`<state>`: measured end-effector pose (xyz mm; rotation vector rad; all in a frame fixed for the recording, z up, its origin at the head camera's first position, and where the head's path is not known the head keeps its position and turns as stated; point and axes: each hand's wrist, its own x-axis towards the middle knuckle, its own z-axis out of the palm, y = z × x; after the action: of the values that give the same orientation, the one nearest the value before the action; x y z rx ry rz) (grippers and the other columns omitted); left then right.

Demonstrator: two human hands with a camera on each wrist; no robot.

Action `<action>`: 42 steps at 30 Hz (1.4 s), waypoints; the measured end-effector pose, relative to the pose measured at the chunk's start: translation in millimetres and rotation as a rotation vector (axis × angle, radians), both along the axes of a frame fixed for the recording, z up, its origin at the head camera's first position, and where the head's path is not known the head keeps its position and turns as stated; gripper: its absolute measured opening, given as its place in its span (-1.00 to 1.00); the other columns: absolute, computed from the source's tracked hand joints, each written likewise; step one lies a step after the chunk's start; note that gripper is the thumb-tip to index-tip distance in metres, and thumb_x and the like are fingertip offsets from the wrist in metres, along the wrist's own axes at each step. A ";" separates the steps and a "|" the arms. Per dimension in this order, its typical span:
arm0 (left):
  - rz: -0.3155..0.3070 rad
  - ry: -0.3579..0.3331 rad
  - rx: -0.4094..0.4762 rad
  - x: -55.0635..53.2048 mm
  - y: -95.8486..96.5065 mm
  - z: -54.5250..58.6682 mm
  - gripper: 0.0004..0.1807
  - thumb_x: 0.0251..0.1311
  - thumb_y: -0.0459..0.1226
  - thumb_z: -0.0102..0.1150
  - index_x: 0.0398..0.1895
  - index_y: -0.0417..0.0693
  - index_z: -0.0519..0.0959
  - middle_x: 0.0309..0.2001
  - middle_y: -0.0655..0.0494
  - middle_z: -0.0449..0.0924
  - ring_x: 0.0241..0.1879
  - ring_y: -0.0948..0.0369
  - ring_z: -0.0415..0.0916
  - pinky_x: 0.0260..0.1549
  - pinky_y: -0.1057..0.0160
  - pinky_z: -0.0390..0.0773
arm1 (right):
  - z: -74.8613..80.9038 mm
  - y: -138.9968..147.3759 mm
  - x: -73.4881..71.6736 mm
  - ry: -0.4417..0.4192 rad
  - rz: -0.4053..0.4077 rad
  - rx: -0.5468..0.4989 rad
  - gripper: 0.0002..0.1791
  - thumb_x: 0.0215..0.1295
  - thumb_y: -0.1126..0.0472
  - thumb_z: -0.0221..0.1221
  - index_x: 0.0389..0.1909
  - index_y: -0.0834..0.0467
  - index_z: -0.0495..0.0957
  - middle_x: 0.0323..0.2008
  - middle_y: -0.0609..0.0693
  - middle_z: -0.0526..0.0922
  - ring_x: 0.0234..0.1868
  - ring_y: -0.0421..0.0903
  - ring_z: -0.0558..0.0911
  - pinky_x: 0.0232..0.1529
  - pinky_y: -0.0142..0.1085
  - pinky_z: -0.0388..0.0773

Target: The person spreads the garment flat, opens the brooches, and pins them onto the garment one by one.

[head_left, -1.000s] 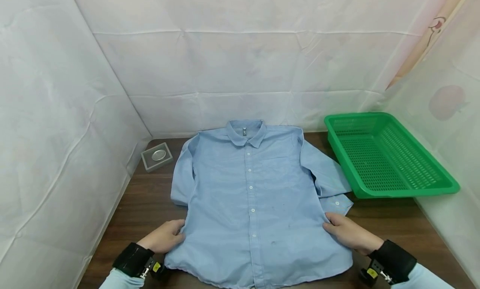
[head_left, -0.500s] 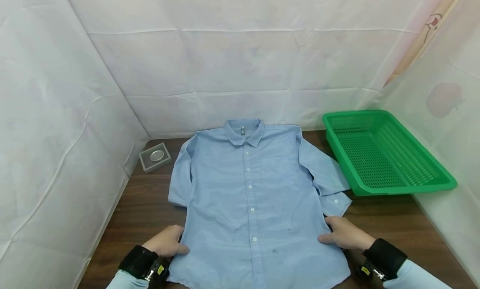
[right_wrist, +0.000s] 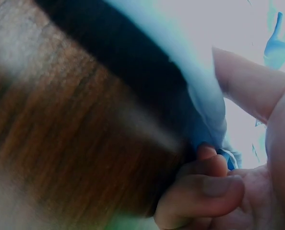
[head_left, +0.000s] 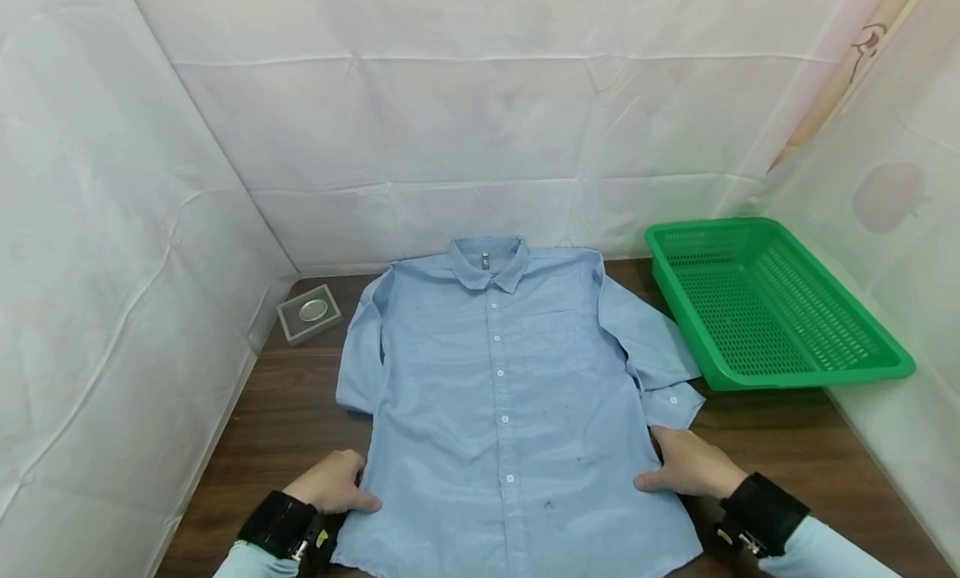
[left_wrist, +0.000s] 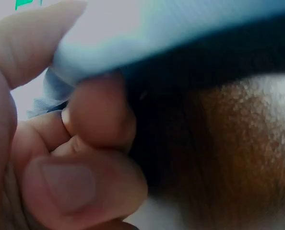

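Note:
A light blue button-up shirt [head_left: 450,378] lies spread front side up, its collar toward the back wall and its sleeves folded in at the sides. My left hand [head_left: 333,484] pinches its left side edge low down, thumb on top and curled fingers beneath. In the left wrist view the cloth [left_wrist: 104,43] passes between thumb and fingers. At the opposite edge, my right hand [head_left: 690,465] grips the shirt the same way, just below the folded cuff. The right wrist view has the shirt edge [right_wrist: 207,105] between thumb and curled fingertips, lifted slightly off the wood.
The shirt lies on a dark brown wooden table [head_left: 285,403]. A green plastic basket [head_left: 720,353] stands at the right, touching or very near the sleeve. At the back left sits a small grey box with a round silver disc [head_left: 309,314]. White cloth walls [head_left: 465,128] enclose the table.
Both thumbs have come onto the top of the shirt as the hands took hold of its side edges. The view has shifted slightly, and the lower hem now runs past the frame's bottom.

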<state>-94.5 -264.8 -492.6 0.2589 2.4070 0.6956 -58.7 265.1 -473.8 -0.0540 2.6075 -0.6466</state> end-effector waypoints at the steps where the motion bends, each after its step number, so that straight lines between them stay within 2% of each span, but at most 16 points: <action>1: 0.008 -0.005 -0.005 0.1 0.5 0.6 -0.61 -0.20 -0.18 0.54 -0.39 -0.24 0.59 -0.50 0.08 0.54 -0.48 0.15 0.47 -0.48 0.13 0.51 | -0.1 0.3 0.0 -0.002 0.005 0.001 -0.17 -0.17 -0.19 0.48 0.03 0.28 0.47 -0.17 0.07 0.61 -0.22 -0.02 0.59 -0.33 -0.09 0.53; 6: 0.035 -0.017 -0.035 0.3 3.1 2.9 -0.52 -0.25 -0.17 0.56 -0.30 -0.30 0.59 -0.42 0.04 0.58 -0.41 0.13 0.52 -0.36 0.06 0.56 | -0.6 1.2 -0.3 -0.003 0.017 0.007 -0.03 -0.19 -0.22 0.47 0.15 0.34 0.41 -0.04 0.15 0.59 -0.10 0.08 0.59 -0.24 -0.01 0.54; 9: 0.026 -0.017 -0.043 -0.3 3.1 4.1 -0.48 -0.25 -0.15 0.56 -0.27 -0.30 0.59 -0.39 0.03 0.59 -0.38 0.13 0.53 -0.32 0.04 0.56 | -0.3 1.2 -0.4 -0.009 0.015 0.009 0.00 -0.19 -0.22 0.47 0.17 0.36 0.39 -0.02 0.17 0.58 -0.08 0.10 0.59 -0.22 0.00 0.54; 11: 0.000 -0.011 -0.040 -1.0 1.7 6.2 -0.51 -0.22 -0.09 0.55 -0.33 -0.26 0.59 -0.44 0.05 0.58 -0.43 0.15 0.51 -0.40 0.07 0.55 | 0.3 1.4 -0.6 -0.012 0.017 0.008 0.01 -0.18 -0.23 0.47 0.18 0.36 0.39 -0.01 0.18 0.58 -0.07 0.10 0.59 -0.22 0.00 0.54; 13: -0.035 0.015 -0.017 -2.4 -0.9 10.6 -0.55 -0.15 0.01 0.50 -0.51 -0.18 0.57 -0.57 0.12 0.53 -0.56 0.20 0.47 -0.56 0.16 0.50 | 1.4 2.0 -0.2 -0.012 0.019 -0.008 -0.05 -0.15 -0.22 0.46 0.15 0.34 0.41 -0.05 0.15 0.59 -0.10 0.06 0.59 -0.24 -0.03 0.54; 16: -0.061 0.117 -0.005 -6.9 -2.0 25.7 -0.47 -0.01 0.13 0.36 -0.80 0.01 0.39 -0.80 0.28 0.31 -0.78 0.32 0.23 -0.77 0.32 0.25 | 4.2 4.1 1.8 0.025 0.042 -0.064 -0.37 -0.03 -0.17 0.41 -0.15 0.25 0.50 -0.35 0.03 0.59 -0.37 -0.07 0.58 -0.42 -0.19 0.51; 19: -0.065 0.271 0.012 -12.8 7.6 50.7 -0.43 0.14 0.12 0.25 -0.86 0.09 0.29 -0.84 0.35 0.16 -0.81 0.39 0.08 -0.80 0.38 0.16 | 10.8 7.9 2.3 0.107 0.071 -0.118 -0.60 0.09 -0.08 0.36 -0.44 0.11 0.41 -0.61 -0.11 0.41 -0.62 -0.21 0.40 -0.59 -0.34 0.35; 21: -0.068 0.380 0.020 -15.6 23.0 69.3 -0.51 0.20 0.05 0.23 -0.78 0.10 0.34 -0.80 0.35 0.19 -0.78 0.38 0.11 -0.77 0.37 0.19 | 16.5 11.3 1.2 0.167 0.081 -0.121 -0.66 0.15 -0.01 0.33 -0.49 0.07 0.38 -0.66 -0.14 0.36 -0.68 -0.25 0.34 -0.63 -0.37 0.30; 24: -0.099 0.499 0.069 -18.7 53.5 92.2 -0.70 0.21 -0.04 0.25 -0.59 0.09 0.47 -0.69 0.33 0.33 -0.70 0.36 0.26 -0.69 0.35 0.32 | 22.2 16.8 -1.3 0.240 0.074 -0.070 -0.78 0.19 0.11 0.30 -0.42 0.06 0.44 -0.62 -0.16 0.39 -0.64 -0.26 0.35 -0.58 -0.37 0.30; 26: -0.120 0.552 0.090 -20.5 74.8 101.0 -0.80 0.19 -0.05 0.28 -0.42 0.07 0.54 -0.56 0.29 0.46 -0.57 0.32 0.41 -0.57 0.32 0.42 | 23.4 19.5 -3.3 0.278 0.059 -0.023 -0.84 0.19 0.17 0.29 -0.37 0.07 0.47 -0.58 -0.16 0.42 -0.60 -0.24 0.36 -0.54 -0.34 0.32; 27: -0.139 0.574 0.096 -21.7 84.6 103.2 -0.79 0.18 -0.04 0.29 -0.32 0.05 0.57 -0.47 0.26 0.53 -0.47 0.29 0.48 -0.49 0.29 0.48 | 23.3 20.3 -4.3 0.301 0.059 -0.002 -0.85 0.18 0.19 0.29 -0.35 0.08 0.49 -0.55 -0.15 0.44 -0.57 -0.23 0.38 -0.52 -0.33 0.33; 30: -0.179 0.609 0.093 -26.7 111.5 101.1 -0.57 0.14 0.02 0.32 -0.03 -0.01 0.57 -0.13 0.14 0.61 -0.11 0.18 0.54 -0.16 0.16 0.54 | 21.0 21.5 -8.8 0.346 0.060 0.046 -0.81 0.12 0.17 0.35 -0.31 0.08 0.53 -0.44 -0.12 0.51 -0.46 -0.19 0.47 -0.45 -0.28 0.39; 32: -0.206 0.604 0.078 -31.2 126.1 94.9 -0.40 0.10 0.08 0.32 0.14 -0.03 0.50 0.09 0.08 0.54 0.11 0.13 0.46 0.04 0.09 0.47 | 18.4 21.0 -10.5 0.373 0.077 0.063 -0.76 0.07 0.14 0.39 -0.29 0.08 0.55 -0.38 -0.10 0.54 -0.39 -0.17 0.49 -0.43 -0.25 0.42; 34: -0.232 0.582 0.059 -36.1 139.3 86.7 -0.24 0.06 0.14 0.33 0.27 -0.04 0.41 0.25 0.00 0.41 0.24 0.06 0.34 0.17 0.02 0.37 | 15.4 20.6 -11.5 0.403 0.099 0.083 -0.72 0.01 0.12 0.43 -0.30 0.10 0.57 -0.35 -0.07 0.55 -0.35 -0.13 0.50 -0.43 -0.23 0.43; 38: -0.299 0.543 0.005 -47.2 162.8 68.2 -0.03 0.01 0.22 0.31 0.42 -0.04 0.23 0.40 -0.12 0.17 0.37 -0.05 0.14 0.27 -0.06 0.24 | 11.0 21.5 -12.1 0.461 0.119 0.148 -0.65 -0.07 0.09 0.47 -0.29 0.12 0.59 -0.35 -0.06 0.52 -0.34 -0.05 0.48 -0.47 -0.21 0.42; 42: -0.353 0.517 -0.083 -57.0 184.5 53.2 0.11 -0.09 0.33 0.28 0.47 0.00 0.14 0.46 -0.14 0.05 0.40 -0.13 0.04 0.26 -0.16 0.21 | 7.0 24.4 -13.3 0.477 0.126 0.197 -0.60 -0.10 0.08 0.49 -0.26 0.14 0.59 -0.35 -0.06 0.52 -0.34 -0.05 0.52 -0.47 -0.18 0.45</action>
<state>-151.5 -80.3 -439.4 0.8973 2.7529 0.3965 -72.1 289.5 -466.8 -0.3470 3.0786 -0.3606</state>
